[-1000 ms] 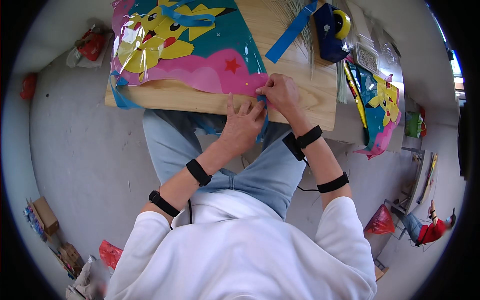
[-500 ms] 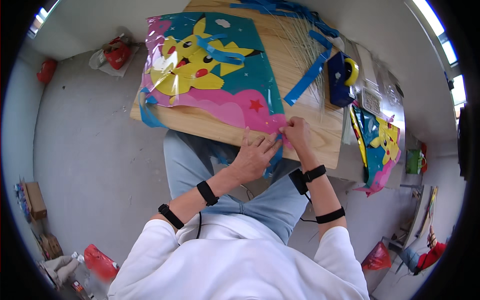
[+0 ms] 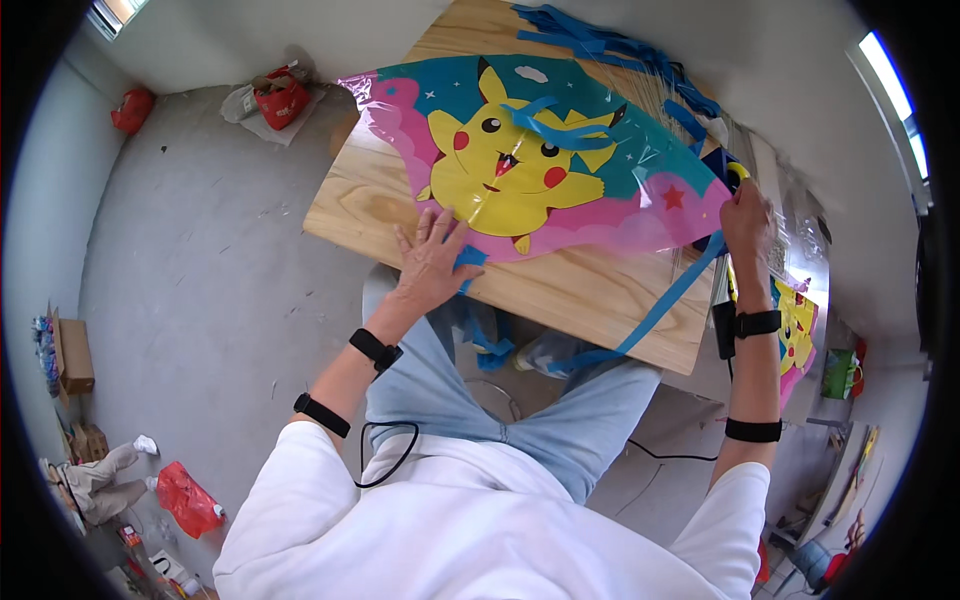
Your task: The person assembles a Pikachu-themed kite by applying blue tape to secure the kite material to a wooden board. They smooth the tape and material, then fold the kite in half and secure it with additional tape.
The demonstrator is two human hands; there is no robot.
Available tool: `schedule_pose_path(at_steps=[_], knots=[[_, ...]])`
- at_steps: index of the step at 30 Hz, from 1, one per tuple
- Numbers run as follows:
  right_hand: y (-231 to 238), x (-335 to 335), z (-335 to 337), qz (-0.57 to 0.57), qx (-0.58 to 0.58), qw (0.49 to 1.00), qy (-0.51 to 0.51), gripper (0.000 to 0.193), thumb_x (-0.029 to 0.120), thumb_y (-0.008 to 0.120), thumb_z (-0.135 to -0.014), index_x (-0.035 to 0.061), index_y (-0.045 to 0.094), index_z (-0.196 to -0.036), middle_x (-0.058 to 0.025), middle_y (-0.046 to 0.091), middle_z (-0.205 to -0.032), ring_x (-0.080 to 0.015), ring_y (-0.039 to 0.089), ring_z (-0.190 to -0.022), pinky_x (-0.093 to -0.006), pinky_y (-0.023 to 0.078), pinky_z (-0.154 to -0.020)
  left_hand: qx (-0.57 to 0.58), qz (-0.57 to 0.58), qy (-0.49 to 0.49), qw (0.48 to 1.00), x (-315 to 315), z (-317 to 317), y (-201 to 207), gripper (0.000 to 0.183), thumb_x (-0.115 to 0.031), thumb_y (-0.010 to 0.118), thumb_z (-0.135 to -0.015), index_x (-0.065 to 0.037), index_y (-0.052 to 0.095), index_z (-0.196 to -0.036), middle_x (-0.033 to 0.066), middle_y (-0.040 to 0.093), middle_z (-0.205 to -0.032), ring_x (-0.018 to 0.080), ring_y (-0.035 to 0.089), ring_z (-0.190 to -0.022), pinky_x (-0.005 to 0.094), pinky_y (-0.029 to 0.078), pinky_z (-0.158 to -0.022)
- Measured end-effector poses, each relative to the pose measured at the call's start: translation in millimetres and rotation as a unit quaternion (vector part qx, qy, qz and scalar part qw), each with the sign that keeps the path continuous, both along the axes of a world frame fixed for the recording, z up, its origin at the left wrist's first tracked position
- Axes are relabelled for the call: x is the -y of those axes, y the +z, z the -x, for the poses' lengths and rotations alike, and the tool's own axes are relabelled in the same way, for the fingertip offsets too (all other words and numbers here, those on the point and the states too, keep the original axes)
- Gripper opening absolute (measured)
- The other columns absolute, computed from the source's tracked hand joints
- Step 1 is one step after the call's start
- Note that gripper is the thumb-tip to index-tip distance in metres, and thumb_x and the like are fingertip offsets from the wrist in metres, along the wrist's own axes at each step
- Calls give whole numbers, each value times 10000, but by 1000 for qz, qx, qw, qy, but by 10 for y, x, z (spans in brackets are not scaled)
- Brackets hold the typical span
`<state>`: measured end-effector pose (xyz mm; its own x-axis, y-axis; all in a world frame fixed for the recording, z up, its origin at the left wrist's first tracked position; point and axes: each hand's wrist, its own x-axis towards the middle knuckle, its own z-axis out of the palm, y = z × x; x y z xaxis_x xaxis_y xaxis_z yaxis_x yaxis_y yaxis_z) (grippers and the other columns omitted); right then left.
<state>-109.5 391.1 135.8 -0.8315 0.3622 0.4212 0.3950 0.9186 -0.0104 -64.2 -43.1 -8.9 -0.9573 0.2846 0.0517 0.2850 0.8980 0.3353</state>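
A printed film kite [image 3: 590,215] with a yellow cartoon figure on teal and pink is spread across the wooden table [image 3: 365,195]. My right hand [image 3: 748,225], slightly blurred, pinches its right corner. A blue ribbon [image 3: 655,315] runs from that corner down over the table's near edge towards my lap. My left hand [image 3: 430,262] rests with spread fingers at the kite's bottom edge, beside a short blue strip [image 3: 470,264]. Another blue ribbon piece [image 3: 560,125] lies across the figure's head.
Blue ribbons [image 3: 570,35] and thin rods pile up at the table's far side. A tape dispenser [image 3: 738,170] is partly hidden behind my right hand. Right of the table, another printed kite sheet [image 3: 797,325] hangs down. Red bags [image 3: 280,97] sit on the floor at far left.
My right hand has carried the kite's corner out to the right, and the kite now fans out wider. The left hand has moved left along the bottom edge, its fingers spreading.
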Motion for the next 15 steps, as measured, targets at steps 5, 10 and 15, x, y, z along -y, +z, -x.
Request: schedule_pose_path(at_steps=[5, 10, 15], knots=[[499, 301, 345, -135, -40, 989, 53, 173, 103, 614, -799, 85, 661, -965, -157, 711, -943, -352, 708, -915, -451, 566, -727, -7, -11, -88, 996, -851, -71, 88, 774, -517, 725, -798, -105, 496, -1412, 166, 399, -1436, 398, 344, -1348, 735, 146, -1084], [367, 641, 528, -149, -38, 983, 105, 191, 125, 659, -807, 90, 651, -995, -124, 701, -943, -326, 711, -889, -442, 572, -710, 4, -59, -221, 973, -1351, -357, 167, 615, -461, 727, -796, -73, 601, -1257, 147, 495, -1334, 348, 429, -1270, 685, 152, -1095], [277, 663, 338, -88, -51, 989, 108, 132, 129, 671, -826, 91, 651, -951, -103, 693, -917, -324, 706, -883, -453, 551, -676, -22, -139, -227, 964, -1367, 50, 143, 454, -279, 744, -808, -48, 632, -1182, 154, 536, -1331, 342, 498, -1222, 577, 326, -1051]])
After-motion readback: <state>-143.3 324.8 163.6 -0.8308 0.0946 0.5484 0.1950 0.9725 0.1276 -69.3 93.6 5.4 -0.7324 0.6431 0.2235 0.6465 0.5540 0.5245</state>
